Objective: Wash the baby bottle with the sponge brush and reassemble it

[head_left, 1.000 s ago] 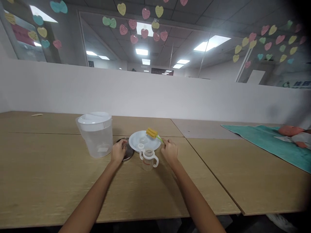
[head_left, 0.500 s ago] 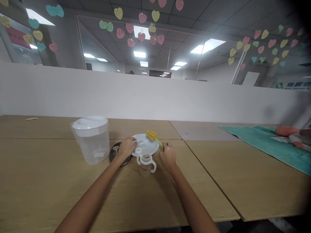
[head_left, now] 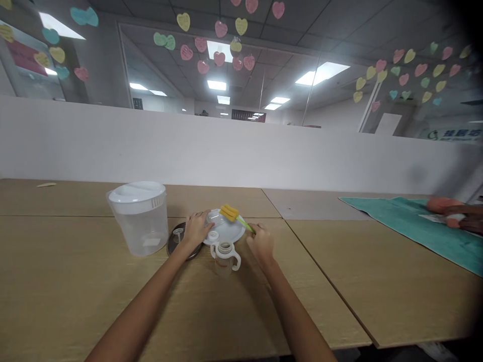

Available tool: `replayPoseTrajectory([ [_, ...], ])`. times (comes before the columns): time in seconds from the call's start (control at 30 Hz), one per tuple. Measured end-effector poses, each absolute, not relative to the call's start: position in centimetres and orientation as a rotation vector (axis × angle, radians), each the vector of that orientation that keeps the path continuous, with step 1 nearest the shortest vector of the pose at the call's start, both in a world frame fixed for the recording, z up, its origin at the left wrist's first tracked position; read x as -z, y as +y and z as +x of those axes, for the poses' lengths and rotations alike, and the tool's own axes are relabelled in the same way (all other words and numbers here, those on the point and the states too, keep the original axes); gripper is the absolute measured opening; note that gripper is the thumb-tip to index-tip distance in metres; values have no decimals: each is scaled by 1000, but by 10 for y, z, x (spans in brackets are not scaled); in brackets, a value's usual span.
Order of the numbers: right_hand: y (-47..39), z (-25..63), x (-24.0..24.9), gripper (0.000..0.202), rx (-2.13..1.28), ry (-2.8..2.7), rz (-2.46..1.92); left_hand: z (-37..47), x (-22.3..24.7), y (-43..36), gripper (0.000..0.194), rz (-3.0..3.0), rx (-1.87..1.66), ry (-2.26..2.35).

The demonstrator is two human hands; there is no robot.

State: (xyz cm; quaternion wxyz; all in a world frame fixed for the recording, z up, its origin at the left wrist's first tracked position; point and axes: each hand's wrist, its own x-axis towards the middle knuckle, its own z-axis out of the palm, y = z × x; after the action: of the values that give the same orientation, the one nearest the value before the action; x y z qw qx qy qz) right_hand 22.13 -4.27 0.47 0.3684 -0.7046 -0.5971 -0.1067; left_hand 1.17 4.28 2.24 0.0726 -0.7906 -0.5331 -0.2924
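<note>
My right hand (head_left: 261, 242) is closed round the green handle of a brush (head_left: 229, 212), whose yellow sponge head is above the white plate (head_left: 236, 234). At the plate's left side, my left hand (head_left: 197, 229) has its thumb and fingers round a clear cap (head_left: 215, 217), partly hidden by them. A small white ring-like part (head_left: 213, 236) lies near the plate's front rim. In front of it stands an open clear bottle (head_left: 224, 259) with two white handles. Partly under my left wrist is a dark round tray (head_left: 172, 246) with a small clear piece (head_left: 178, 233) on it.
A clear bucket (head_left: 145, 223) with a white lid stands to the left. On the far right lies a green cloth (head_left: 407, 216), with another person's hand (head_left: 468, 216) and an orange object (head_left: 439, 203) over it. A low white wall (head_left: 241, 156) runs behind the tables.
The brush head has moved slightly left, towards my left hand. The clear cap has shifted left and up between my left thumb and fingers. At the far right, the other person's hand shows more.
</note>
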Motion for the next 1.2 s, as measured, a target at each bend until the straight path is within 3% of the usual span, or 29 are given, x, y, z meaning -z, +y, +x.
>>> replayPoseTrajectory([
  [0.23, -43, 217, 4, 36, 345, -1702, -1617, -11, -11, 24, 44, -2441, 1278, -1391],
  [0.4, -36, 223, 17, 43, 450, -1832, -1376, -10, -18, 13, 44, -2675, 1365, -1192],
  [0.57, -29, 232, 19, 49, 498, -1833, -1157, -12, -23, 15, 50, -2761, 1757, -1351],
  [0.7, -27, 235, 20, 53, 590, -1800, -1121, -23, -17, 29, 53, -2446, 2072, -1604],
  [0.83, -26, 235, 23, 51, 576, -1736, -1181, -37, -10, 36, 52, -2188, 1748, -1579],
  [1.0, -25, 234, 24, 51, 549, -1721, -1214, -50, 1, 39, 38, -2149, 1309, -1600],
  [1.2, -23, 233, 24, 51, 547, -1735, -1248, -61, 16, 60, 42, -2221, 1176, -1760],
])
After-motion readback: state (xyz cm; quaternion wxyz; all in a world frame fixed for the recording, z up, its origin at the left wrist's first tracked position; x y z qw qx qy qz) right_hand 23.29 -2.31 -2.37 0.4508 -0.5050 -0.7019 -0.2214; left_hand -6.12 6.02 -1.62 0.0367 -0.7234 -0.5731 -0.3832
